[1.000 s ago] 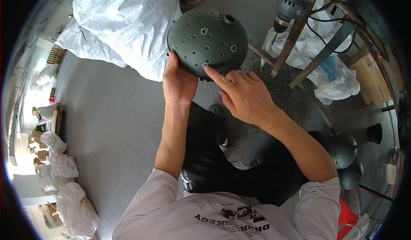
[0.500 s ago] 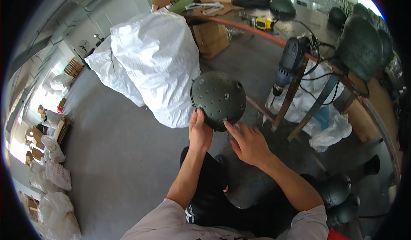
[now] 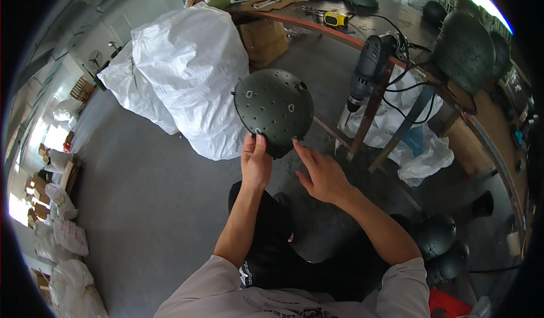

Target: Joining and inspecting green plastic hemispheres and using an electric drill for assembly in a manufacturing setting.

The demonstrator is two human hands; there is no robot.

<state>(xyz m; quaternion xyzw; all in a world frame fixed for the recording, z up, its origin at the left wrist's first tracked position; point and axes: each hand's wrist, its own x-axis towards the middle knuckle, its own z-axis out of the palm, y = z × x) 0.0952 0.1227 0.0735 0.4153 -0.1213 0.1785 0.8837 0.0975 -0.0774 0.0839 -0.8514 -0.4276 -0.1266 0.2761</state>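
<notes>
A dark green dome drilled with many small holes, which looks like a helmet shell [image 3: 272, 100], is held up in front of me. A few pale rings mark its surface. My left hand [image 3: 256, 162] grips its near rim, thumb on the outer face and the other fingers mostly hidden behind. My right hand [image 3: 326, 173] holds nothing; its index finger stretches to the shell's lower right edge, touching it at a ring, with the other fingers loosely bent and apart.
Large white sacks [image 3: 192, 74] stand ahead on the left. To the right, a power drill [image 3: 371, 66] hangs at the red-edged table [image 3: 317, 29]. More domes [image 3: 464, 51] sit on the table, and others [image 3: 436, 236] lie low at my right. A plastic bag [image 3: 425, 162] lies beneath.
The helmet shell has risen slightly and turned in my left hand, so its rings sit elsewhere. My right index finger stays at its lower right edge. The whole view has shifted a little.
</notes>
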